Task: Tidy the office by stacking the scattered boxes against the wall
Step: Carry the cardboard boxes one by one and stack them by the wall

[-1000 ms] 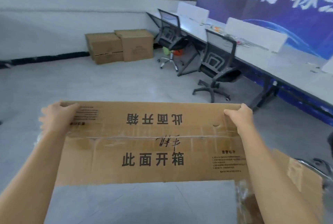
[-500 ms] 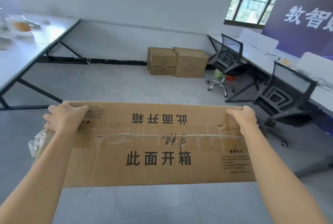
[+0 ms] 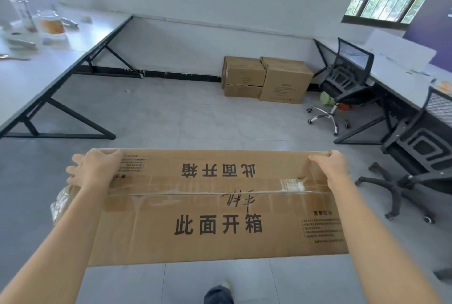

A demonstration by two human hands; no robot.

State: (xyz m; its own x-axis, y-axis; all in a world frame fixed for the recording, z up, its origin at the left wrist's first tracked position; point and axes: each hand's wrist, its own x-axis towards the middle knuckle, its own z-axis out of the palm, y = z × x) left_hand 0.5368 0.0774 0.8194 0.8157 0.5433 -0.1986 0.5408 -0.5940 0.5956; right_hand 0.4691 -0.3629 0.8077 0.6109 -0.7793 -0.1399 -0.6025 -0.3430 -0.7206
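— Where's the long box?

— Off the floor, held out in front of the person in the middle of the room. Its long axis runs side to side across their body, and its broad printed face is turned up, about level.

— And which way does it point?

— One short end goes toward the left-hand surface, the other toward the near office chair. The taped seam runs along the length. The row of big characters nearest the person reads upright to them, and the far row is upside down.

— How are they holding it?

— By the two far corners. The left hand is draped over the far left corner, its fingers curled round the end. The right hand clamps the far right corner, thumb lying on top along the far edge, and the rest of that hand wraps over the end, where I can't see it. Some crumpled clear film hangs at the left end.

— Any others about?

— The boxes at the wall sit well beyond the carried one. One lies on another, and a taller one touches them on the right. All of them are pushed up to the foot of the wall, just left of the far chair.

— Anything else?

— A jar on the left surface, and a dark shoe on the floor below the box's near edge.
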